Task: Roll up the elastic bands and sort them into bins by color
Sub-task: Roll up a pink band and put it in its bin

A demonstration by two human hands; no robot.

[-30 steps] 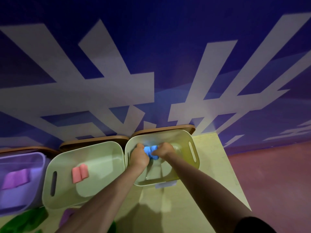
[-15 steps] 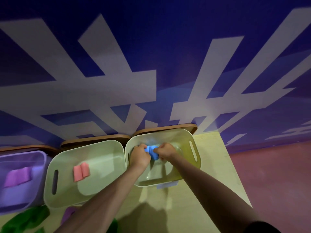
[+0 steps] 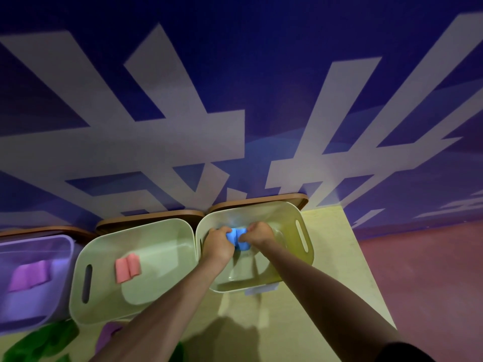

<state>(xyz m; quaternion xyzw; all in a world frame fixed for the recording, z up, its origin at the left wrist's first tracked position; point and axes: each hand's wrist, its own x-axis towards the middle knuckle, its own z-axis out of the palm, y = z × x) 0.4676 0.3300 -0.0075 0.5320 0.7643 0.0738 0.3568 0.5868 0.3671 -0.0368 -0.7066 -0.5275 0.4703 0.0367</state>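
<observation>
Placing step, by the look of it: both hands down inside the pale green plastic bin on the right [image 3: 300, 212], with the rolled bright blue elastic band [image 3: 236, 237] between them. Left hand [image 3: 218, 242] curled round the band's left end; right hand [image 3: 258, 235] curled round its right end. Band held low in the bin, near the back wall; hard to tell from this angle whether touching the floor of the bin or just above it.

Beside it, in the middle pale green plastic bin [image 3: 86, 257], a rolled pink band [image 3: 127, 267] lying flat. Further left, in the translucent lilac bin [image 3: 62, 244], a folded purple band [image 3: 30, 278]. On the light wooden table [image 3: 326, 257], near the bottom edge of view, loose green band material [image 3: 39, 343] and a scrap of purple band [image 3: 108, 335], apparently not yet rolled.

Next move, as a judgement: set the blue roll down so the coil stays tight, loosen both grips together, lift out clear of the rim, then reach back for the loose green or purple piece.
</observation>
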